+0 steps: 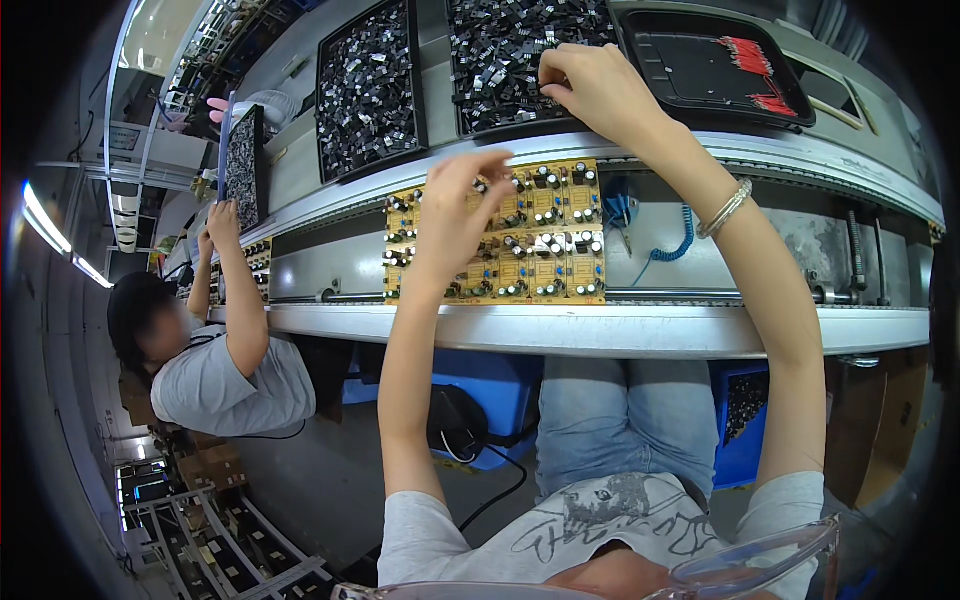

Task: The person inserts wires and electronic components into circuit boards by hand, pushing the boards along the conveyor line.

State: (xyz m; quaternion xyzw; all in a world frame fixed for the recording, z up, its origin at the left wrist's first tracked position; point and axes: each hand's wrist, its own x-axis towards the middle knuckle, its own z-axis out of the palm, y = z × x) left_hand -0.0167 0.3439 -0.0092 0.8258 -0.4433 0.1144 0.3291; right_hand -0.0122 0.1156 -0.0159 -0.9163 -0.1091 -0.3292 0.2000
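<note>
A yellow circuit board panel (541,272), set with capacitors and other small parts, lies across the rails in front of me. My left hand (460,212) hovers over its left part, thumb and fingers curved and apart, with nothing visible between them. My right hand (605,92) is above the right edge of a black tray (487,129) heaped with small black parts with metal legs (500,62). Its thumb and fingers are pinched together; whatever they hold, if anything, is hidden. A bracelet circles my right wrist.
Another black tray (419,120) of similar parts stands left; a tray (650,20) with red pieces (748,62) stands right. Metal rails (680,318) border the line. A blue coiled cord (684,236) lies beside the panel. To the left, a co-worker (235,370) handles another board.
</note>
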